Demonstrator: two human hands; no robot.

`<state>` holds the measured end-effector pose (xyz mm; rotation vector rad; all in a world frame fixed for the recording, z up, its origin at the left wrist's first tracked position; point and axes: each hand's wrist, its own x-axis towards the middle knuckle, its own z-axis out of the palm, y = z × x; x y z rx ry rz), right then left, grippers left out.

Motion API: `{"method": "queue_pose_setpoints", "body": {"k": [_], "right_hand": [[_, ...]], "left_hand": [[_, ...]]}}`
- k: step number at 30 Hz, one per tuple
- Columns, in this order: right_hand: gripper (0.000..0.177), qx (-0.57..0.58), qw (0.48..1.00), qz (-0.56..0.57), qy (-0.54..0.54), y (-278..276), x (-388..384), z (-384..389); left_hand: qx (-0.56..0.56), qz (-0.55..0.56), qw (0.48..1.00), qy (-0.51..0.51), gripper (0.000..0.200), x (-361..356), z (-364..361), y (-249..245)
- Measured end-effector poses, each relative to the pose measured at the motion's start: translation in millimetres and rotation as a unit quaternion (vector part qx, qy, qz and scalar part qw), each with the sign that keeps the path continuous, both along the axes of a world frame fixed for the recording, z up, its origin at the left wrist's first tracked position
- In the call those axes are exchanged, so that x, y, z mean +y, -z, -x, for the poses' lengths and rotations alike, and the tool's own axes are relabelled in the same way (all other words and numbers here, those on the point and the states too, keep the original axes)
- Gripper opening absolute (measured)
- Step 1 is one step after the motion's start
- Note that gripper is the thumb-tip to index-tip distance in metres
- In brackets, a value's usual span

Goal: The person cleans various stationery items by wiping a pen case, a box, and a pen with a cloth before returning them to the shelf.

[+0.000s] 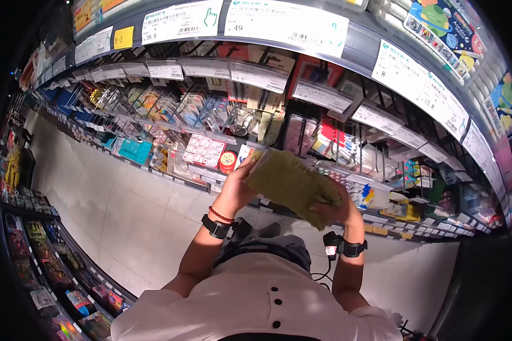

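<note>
Both of my hands hold one flat olive-green packet in front of a shop shelf. My left hand grips its left edge, with a black band and a red bead bracelet on that wrist. My right hand grips its lower right corner and also wears a black wrist band. The packet hides most of my right hand's fingers. Just behind the packet lie shelf trays of small stationery goods.
Shelves with price labels curve overhead and to the right. Hanging packets fill the middle shelf. A second rack of goods runs along the lower left. A pale tiled aisle floor lies between them.
</note>
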<state>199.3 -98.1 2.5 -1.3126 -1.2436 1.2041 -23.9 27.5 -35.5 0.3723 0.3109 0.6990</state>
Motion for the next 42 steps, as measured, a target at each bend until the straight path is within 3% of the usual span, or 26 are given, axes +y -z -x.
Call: {"method": "queue_pose_setpoints", "body": {"k": [5,11,12,15,18,22,24,28,31,34,35,38,41,42], "right_hand": [[0.036,-0.038,0.999,0.001,0.026,14,7,6],[0.031,-0.127,0.987,-0.068,0.076,13,14,44],[0.031,-0.136,0.984,-0.068,0.088,13,14,47],[0.041,-0.149,0.986,-0.046,0.058,8,19,51],[0.055,-0.169,0.983,-0.076,0.02,-3,21,66],[0.07,-0.17,0.984,-0.042,-0.004,-2,22,77],[0.064,-0.198,0.977,-0.079,0.006,7,23,75],[0.049,-0.243,0.961,-0.091,0.096,2,25,65],[0.034,-0.187,0.953,-0.134,0.195,12,38,55],[0.023,-0.3,0.922,-0.166,0.179,11,38,46],[0.021,-0.332,0.907,-0.19,0.174,12,38,43],[0.014,-0.251,0.844,-0.307,0.362,-15,39,47],[0.011,-0.171,0.858,-0.265,0.406,-20,29,56],[0.01,-0.156,0.871,-0.25,0.394,-25,32,62]], "left_hand": [[-0.061,0.045,0.997,-0.011,0.043,1,-8,-21],[0.046,-0.11,0.978,-0.174,0.028,2,-15,-22],[0.057,-0.078,0.976,-0.196,0.021,2,-16,-24],[0.147,-0.154,0.929,-0.302,0.027,6,-18,-16],[0.256,-0.279,0.844,-0.379,0.034,8,-23,-23],[0.307,-0.331,0.81,-0.375,0.036,13,-19,-20],[0.303,-0.311,0.817,-0.38,0.034,17,-14,-20],[0.075,-0.207,0.922,-0.32,0.035,8,-24,-36],[0.098,-0.23,0.957,-0.145,0.035,-7,-38,-13],[0.321,-0.396,0.851,-0.128,0.034,-25,-34,-17],[0.294,-0.386,0.864,-0.134,0.034,-22,-33,-16],[0.211,-0.374,0.888,-0.163,0.032,-16,-35,-18],[0.227,-0.362,0.892,-0.148,0.034,-24,-35,-23],[0.291,-0.387,0.851,-0.202,0.032,-23,-42,-3]]}}
